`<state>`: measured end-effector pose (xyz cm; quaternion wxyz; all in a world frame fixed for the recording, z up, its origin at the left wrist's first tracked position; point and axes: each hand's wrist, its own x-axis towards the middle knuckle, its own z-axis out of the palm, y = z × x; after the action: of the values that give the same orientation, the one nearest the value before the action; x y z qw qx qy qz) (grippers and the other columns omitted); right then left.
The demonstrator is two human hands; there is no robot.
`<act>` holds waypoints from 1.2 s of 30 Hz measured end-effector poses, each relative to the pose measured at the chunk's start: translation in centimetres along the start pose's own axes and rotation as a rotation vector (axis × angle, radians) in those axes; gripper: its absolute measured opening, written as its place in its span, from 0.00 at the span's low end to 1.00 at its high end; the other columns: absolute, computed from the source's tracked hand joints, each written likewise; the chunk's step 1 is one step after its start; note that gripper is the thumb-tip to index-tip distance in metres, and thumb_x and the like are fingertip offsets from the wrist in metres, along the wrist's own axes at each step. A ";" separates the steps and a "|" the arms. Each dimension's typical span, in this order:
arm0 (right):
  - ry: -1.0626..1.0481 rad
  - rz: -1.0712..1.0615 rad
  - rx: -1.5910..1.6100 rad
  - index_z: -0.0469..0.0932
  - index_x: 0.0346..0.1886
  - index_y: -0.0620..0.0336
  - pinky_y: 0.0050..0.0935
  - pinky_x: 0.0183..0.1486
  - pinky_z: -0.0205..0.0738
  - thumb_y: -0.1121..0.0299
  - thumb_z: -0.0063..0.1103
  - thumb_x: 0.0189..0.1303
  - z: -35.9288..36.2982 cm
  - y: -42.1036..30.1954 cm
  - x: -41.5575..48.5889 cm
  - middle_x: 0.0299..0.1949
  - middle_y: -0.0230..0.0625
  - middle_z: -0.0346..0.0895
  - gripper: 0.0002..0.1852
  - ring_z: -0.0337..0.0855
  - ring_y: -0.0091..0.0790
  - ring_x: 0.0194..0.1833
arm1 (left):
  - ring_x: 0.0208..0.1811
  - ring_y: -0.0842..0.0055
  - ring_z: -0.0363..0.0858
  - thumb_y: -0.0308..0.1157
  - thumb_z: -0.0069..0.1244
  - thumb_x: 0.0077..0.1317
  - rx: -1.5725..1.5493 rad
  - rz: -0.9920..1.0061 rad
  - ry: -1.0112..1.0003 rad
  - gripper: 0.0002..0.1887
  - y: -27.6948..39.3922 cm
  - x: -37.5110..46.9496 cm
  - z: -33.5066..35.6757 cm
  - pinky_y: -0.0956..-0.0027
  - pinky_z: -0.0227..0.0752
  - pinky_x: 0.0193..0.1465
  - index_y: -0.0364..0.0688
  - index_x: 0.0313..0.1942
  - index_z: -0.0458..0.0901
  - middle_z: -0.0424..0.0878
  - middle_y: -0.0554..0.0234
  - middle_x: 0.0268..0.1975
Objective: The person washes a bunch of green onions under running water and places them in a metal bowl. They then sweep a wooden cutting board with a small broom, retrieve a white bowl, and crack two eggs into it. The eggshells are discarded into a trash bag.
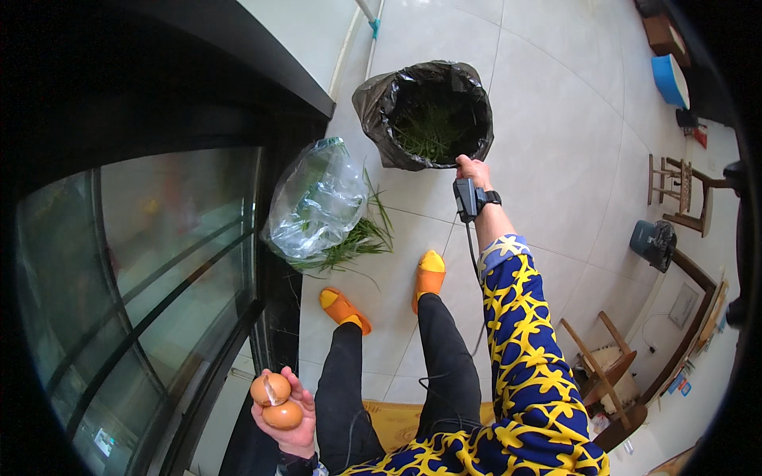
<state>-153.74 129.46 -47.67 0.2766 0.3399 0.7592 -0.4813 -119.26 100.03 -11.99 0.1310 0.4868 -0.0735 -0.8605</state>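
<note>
At the lower left, my left hand (300, 431) lies palm up with two brown eggs in it. The upper egg (261, 388) has a pale jagged streak that looks like a break in its shell; the lower egg (282, 415) looks smooth and shiny on its visible side. My right hand (474, 172) reaches forward and pinches the near rim of a black plastic bag (374, 110). That bag hangs open in a round shape, perhaps over a bin, and thin green leaves (431, 128) lie inside it.
Left of my feet, a clear plastic bag (324, 202) spills long green leaves (369, 238) onto the tiled floor (547, 143). A dark-framed glass door (178, 226) stands along the left. To the right are a wooden chair (690, 190), a small lined bin (646, 238) and a blue basin (668, 80).
</note>
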 end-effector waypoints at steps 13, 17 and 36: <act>-0.230 0.053 -0.105 0.67 0.11 0.62 0.30 0.12 0.56 0.64 0.53 0.49 -3.9 -2.0 -20.3 0.08 0.34 0.64 0.16 0.63 0.30 0.09 | 0.58 0.62 0.70 0.46 0.47 0.58 -0.217 -0.052 -0.189 0.29 3.4 -5.7 2.8 0.53 0.67 0.57 0.49 0.60 0.65 0.66 0.51 0.60; -0.361 -0.019 -0.132 0.67 0.17 0.62 0.26 0.13 0.54 0.69 0.54 0.49 -4.0 -7.2 -28.4 0.11 0.32 0.62 0.11 0.60 0.27 0.09 | 0.62 0.62 0.66 0.46 0.44 0.60 -0.316 -0.004 -0.243 0.27 3.7 -7.7 2.8 0.54 0.65 0.60 0.44 0.58 0.67 0.66 0.49 0.60; -1.126 -0.412 -0.869 0.69 0.12 0.65 0.26 0.18 0.57 0.71 0.52 0.50 13.4 -2.9 -60.6 0.10 0.33 0.66 0.13 0.65 0.25 0.14 | 0.52 0.64 0.74 0.43 0.49 0.61 -0.683 0.323 0.047 0.23 9.5 -20.5 -15.5 0.58 0.70 0.55 0.40 0.52 0.67 0.73 0.53 0.51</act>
<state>-117.39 101.17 -5.93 0.6378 -0.2482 0.6727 -0.2811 -94.39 97.05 -0.79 0.4213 0.4168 0.1449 -0.7923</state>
